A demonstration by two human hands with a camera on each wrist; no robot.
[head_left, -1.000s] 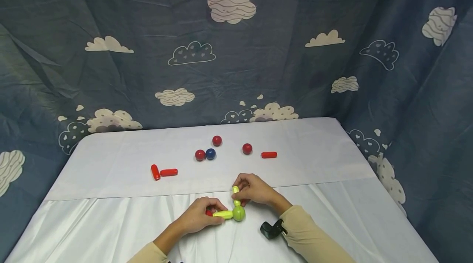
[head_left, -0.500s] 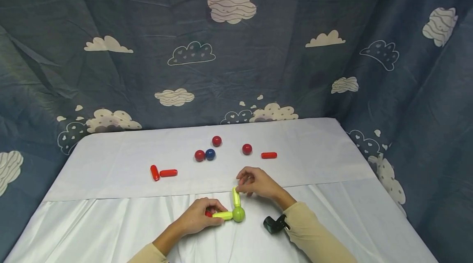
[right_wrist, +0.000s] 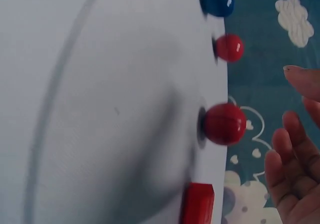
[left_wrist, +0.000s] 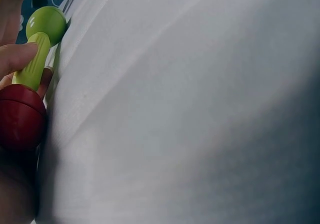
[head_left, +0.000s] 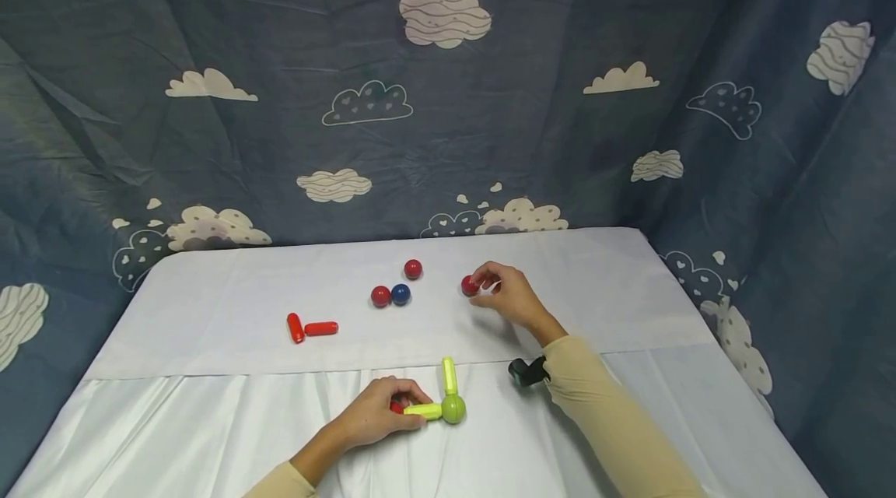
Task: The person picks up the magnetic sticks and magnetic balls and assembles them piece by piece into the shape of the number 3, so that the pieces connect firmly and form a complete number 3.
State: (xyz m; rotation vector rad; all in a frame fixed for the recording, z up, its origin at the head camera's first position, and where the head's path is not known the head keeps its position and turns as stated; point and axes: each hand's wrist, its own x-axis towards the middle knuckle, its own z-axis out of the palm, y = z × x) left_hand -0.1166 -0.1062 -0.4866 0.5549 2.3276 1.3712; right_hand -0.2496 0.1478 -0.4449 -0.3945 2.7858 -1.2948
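My left hand [head_left: 378, 410] pinches a light green ribbed stick [left_wrist: 35, 67] low over the cloth. A red ball [left_wrist: 21, 118] sits at the near end of that stick, and a green ball [head_left: 453, 408] at its other end. From the green ball a second light green stick [head_left: 449, 376] points away from me. My right hand [head_left: 514, 297] reaches over the far part of the table, thumb and fingers spread apart beside a loose red ball [head_left: 469, 285]. A gap shows between these fingers and the ball [right_wrist: 225, 123] in the right wrist view.
Left of the right hand lie a blue ball [head_left: 400, 294] and two red balls [head_left: 413, 269]. Two red sticks [head_left: 321, 328] rest further left. Another red stick [right_wrist: 198, 204] shows in the right wrist view. A cloud-patterned curtain [head_left: 280, 132] hangs behind the white table [head_left: 224, 280].
My right hand has let go of the upright green stick and moved away from me to the loose red ball. The left hand keeps its hold in the same place.
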